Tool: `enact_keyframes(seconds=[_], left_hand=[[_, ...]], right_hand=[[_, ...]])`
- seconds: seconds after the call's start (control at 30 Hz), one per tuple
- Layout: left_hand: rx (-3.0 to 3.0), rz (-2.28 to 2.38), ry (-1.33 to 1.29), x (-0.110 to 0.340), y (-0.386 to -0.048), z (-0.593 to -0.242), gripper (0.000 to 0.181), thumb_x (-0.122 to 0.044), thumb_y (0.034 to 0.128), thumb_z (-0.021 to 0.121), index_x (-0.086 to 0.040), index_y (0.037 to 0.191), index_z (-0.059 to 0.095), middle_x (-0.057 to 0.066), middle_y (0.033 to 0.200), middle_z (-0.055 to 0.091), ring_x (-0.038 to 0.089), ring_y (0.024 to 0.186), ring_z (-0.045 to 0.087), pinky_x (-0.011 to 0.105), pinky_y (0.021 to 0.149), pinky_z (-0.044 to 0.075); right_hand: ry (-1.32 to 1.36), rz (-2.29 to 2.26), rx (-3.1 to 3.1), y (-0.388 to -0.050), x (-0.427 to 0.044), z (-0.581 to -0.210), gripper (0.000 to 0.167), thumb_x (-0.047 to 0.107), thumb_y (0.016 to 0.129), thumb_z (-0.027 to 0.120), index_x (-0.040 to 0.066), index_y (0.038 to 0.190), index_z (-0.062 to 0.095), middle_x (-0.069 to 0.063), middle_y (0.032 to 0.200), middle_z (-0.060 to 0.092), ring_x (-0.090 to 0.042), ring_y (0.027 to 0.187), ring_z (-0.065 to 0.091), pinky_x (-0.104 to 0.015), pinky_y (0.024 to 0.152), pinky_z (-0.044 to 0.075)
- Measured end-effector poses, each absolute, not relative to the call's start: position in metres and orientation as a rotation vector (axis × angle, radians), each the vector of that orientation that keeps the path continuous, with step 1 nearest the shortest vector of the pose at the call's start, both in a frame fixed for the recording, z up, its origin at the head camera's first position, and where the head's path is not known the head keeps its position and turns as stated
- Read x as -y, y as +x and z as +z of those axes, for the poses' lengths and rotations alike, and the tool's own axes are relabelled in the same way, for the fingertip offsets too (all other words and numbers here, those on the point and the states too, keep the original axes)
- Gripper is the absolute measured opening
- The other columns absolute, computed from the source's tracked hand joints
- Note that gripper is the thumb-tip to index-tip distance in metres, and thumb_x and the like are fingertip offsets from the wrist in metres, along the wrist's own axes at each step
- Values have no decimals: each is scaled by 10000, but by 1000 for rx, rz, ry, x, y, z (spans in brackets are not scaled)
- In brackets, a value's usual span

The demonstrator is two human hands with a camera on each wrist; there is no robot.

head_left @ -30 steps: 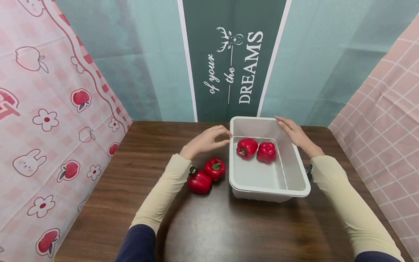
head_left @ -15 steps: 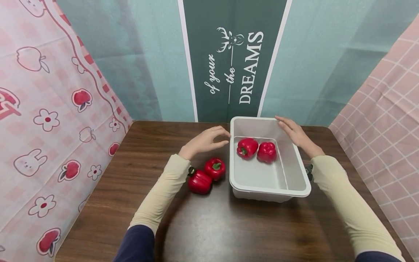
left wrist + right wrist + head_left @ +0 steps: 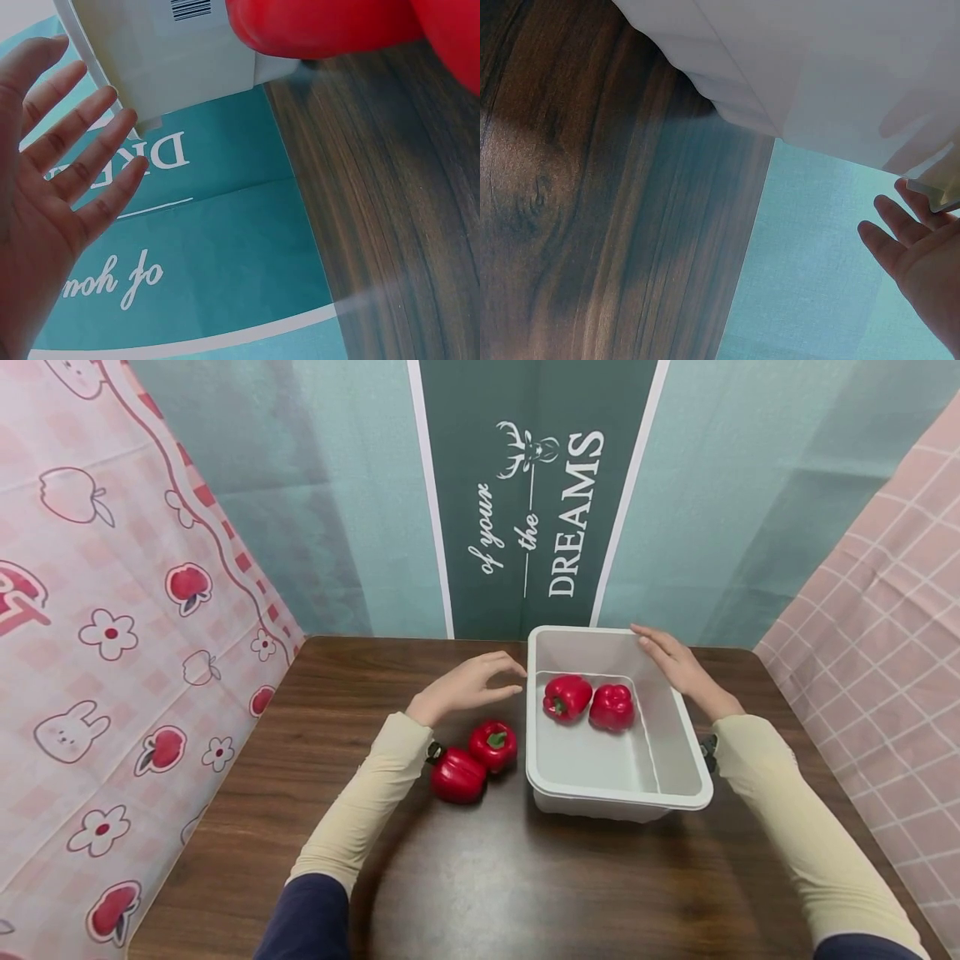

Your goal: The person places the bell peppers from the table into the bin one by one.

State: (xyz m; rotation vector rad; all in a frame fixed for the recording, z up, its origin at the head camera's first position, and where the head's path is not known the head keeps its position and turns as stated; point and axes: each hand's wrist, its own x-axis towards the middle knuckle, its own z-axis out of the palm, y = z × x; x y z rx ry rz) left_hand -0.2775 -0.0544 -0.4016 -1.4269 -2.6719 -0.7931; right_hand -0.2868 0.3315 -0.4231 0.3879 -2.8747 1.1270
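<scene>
A pale grey plastic bin (image 3: 592,795) stands right of centre, with one red bell pepper (image 3: 567,698) and a second red pepper (image 3: 612,707) inside near its back. My right hand (image 3: 678,668) rests on the bin's far right corner, fingers fairly straight. My left hand (image 3: 472,683) is just off the bin's left rim, fingers spread and holding nothing; the left wrist view shows the left hand (image 3: 67,150) with its palm bare. Below it, beside the bin, a stemmed red pepper (image 3: 492,746) touches another red pepper (image 3: 458,776) lying on the table.
The brown wooden table (image 3: 480,877) ends at a teal and green curtain (image 3: 360,527) behind the bin. A pink patterned cloth (image 3: 97,652) hangs on the left, a pink checked cloth (image 3: 885,635) on the right.
My left hand has moved slightly left, away from the bin's left rim. My right hand, the bin and the peppers have stayed in place.
</scene>
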Motion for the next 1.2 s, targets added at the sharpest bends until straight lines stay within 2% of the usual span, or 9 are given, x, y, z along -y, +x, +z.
enact_keyframes(seconds=[0.13,0.47,0.7,0.9,1.1,1.2], left_hand=[[2688,-785,-1441,55,-278,-402,370,-384,864,618,-203,1184,583,-81,1097,566,45,1027,509,246,955,430],[2711,-767,-1440,55,-277,-401,399,-404,870,602,-163,1187,585,-88,1091,553,44,1017,504,243,940,436],[2755,-781,-1403,54,-276,-405,375,-397,854,624,-230,1186,574,-108,1106,550,32,1025,503,236,920,447],[2753,-743,-1424,54,-275,-408,408,-453,844,611,-220,1178,585,-101,1084,560,35,1000,512,239,912,452],[2779,-725,-1408,55,-276,-409,388,-409,838,635,-215,1171,593,-90,1091,570,40,1026,521,251,936,440],[2794,-721,-1410,56,-276,-409,404,-441,843,618,-210,1173,590,-91,1096,563,45,1034,515,270,947,439]], right_hand=[[398,1123,2868,-288,-332,-422,558,464,985,293,172,1460,283,-173,1509,215,-413,1375,177,-668,1032,142],[411,1119,2876,-293,-335,-420,559,468,985,290,175,1460,283,-169,1509,220,-411,1376,175,-662,1038,136],[415,1118,2887,-297,-337,-417,555,463,986,291,176,1460,281,-171,1511,211,-416,1375,170,-666,1035,132],[423,1122,2886,-300,-338,-414,554,456,987,298,165,1458,287,-177,1508,216,-418,1373,175,-666,1034,134],[418,1128,2899,-302,-339,-411,537,431,992,304,170,1460,281,-181,1505,218,-421,1370,182,-677,1024,146],[416,1135,2908,-303,-340,-409,535,432,991,302,180,1463,275,-178,1507,214,-421,1371,178,-684,1018,149]])
